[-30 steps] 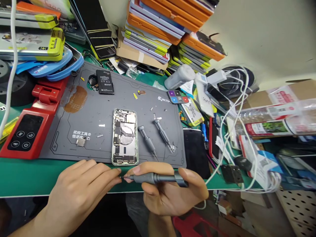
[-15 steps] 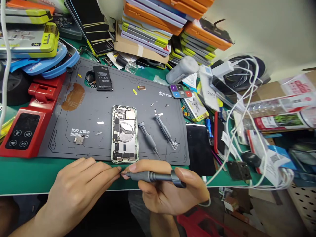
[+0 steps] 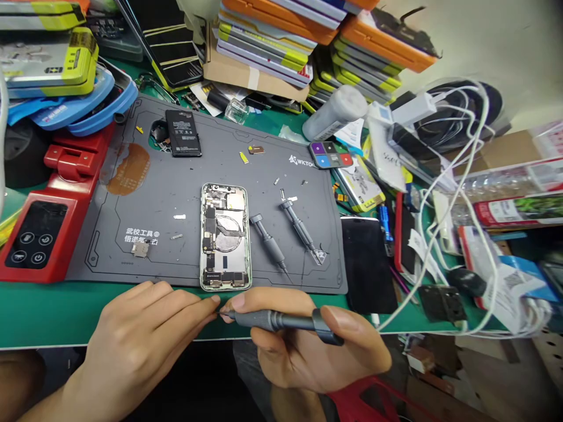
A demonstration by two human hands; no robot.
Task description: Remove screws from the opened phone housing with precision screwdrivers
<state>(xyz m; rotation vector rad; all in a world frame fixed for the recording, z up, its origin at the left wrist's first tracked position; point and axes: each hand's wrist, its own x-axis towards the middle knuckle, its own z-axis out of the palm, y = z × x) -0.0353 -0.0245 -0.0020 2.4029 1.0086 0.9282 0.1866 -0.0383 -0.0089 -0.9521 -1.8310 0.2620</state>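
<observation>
My right hand (image 3: 321, 346) is wrapped round a dark grey screwdriver (image 3: 281, 320), which lies nearly level with its tip to the left. My left hand (image 3: 141, 334) has its fingers pressed together, their ends at the screwdriver's tip; whatever they pinch is too small or hidden to name. Just above the hands, an opened phone (image 3: 226, 237) lies on the grey mat (image 3: 158, 176) with its inner parts showing. Two more screwdrivers, one nearer (image 3: 270, 245) and one farther (image 3: 301, 228), rest on the mat to the phone's right.
A black battery (image 3: 183, 133) lies at the mat's upper left. The red device (image 3: 37, 234) stands at the left edge. Stacked boxes (image 3: 272, 35) rise at the back. To the right are a dark phone (image 3: 368, 264), white cables (image 3: 424, 217) and a grey bottle (image 3: 335, 112).
The view has shifted a little, so the right side of the scene appears farther right. Both hands keep the same pose, with the screwdriver tip still at the left fingertips.
</observation>
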